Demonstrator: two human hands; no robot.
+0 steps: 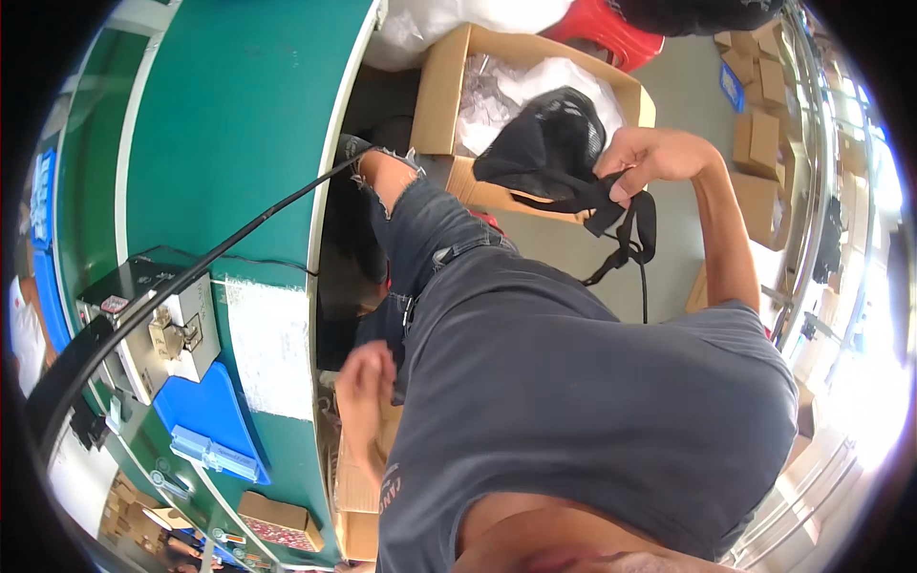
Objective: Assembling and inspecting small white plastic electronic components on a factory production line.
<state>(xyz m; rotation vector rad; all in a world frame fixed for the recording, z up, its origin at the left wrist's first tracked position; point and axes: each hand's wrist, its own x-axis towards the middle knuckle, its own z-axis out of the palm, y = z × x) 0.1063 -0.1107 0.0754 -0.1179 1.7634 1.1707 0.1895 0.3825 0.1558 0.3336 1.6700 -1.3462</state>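
My right hand (651, 164) is closed, its thumb and fingers pinching the black strap (638, 234) of a black mesh piece (549, 138). That piece looks like a soft cap or pouch; I cannot tell which. It hangs in front of an open cardboard box (441, 95) holding crumpled clear and white plastic (573, 81). The strap dangles in loops below my fingers, with a thin black cord beneath. Low beside the green workbench (234, 124), my left hand (366, 377) has its fingers loosely bent and slightly blurred, with nothing visible in them.
On the bench stand a metal-sided device (158, 329), a blue tray (210, 411) and a white patch (272, 344). A black cable (239, 234) crosses above it. A red plastic stool (611, 33) is beyond the box. Stacked cartons (759, 143) line the right side.
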